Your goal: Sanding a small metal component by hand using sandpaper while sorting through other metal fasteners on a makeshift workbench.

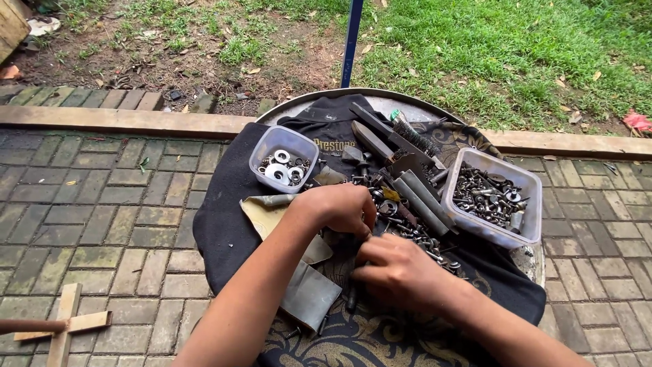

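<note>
A round metal tray (407, 102) draped with a black printed cloth (224, 238) sits on mossy grey brick paving (102, 204), its far rim close to a long wooden border plank (122, 121) with bare soil and grass beyond; the paving to the left is open, while the tray itself is crowded. Both hands work at the middle of the tray, just apart from each other. The left hand (339, 207) is curled with its fingers pinched down into a loose heap of dark bolts, nuts and washers (414, 231); whether it grips one cannot be told. The right hand (397, 272) lies knuckles-up with its fingers drawn together near a dark slim bolt-like piece (352, 295) on the cloth; whether it is holding anything is hidden. Two clear plastic tubs stand on the tray: a small rounded-corner tub (261, 153) at the left, holding a few pale flat washers, and a larger rectangular tub (526, 183) at the right edge, filled with grey screws and bolts. Between them lie several long flat grey metal bars (414, 194) and a coiled spring (415, 139). Two curled sheets of worn sandpaper lie under the left forearm, one tan (261, 214) and one grey (309, 295). A blue upright pole (352, 41) rises behind the tray, and a small wooden cross-piece (64, 323) lies at the lower left.
</note>
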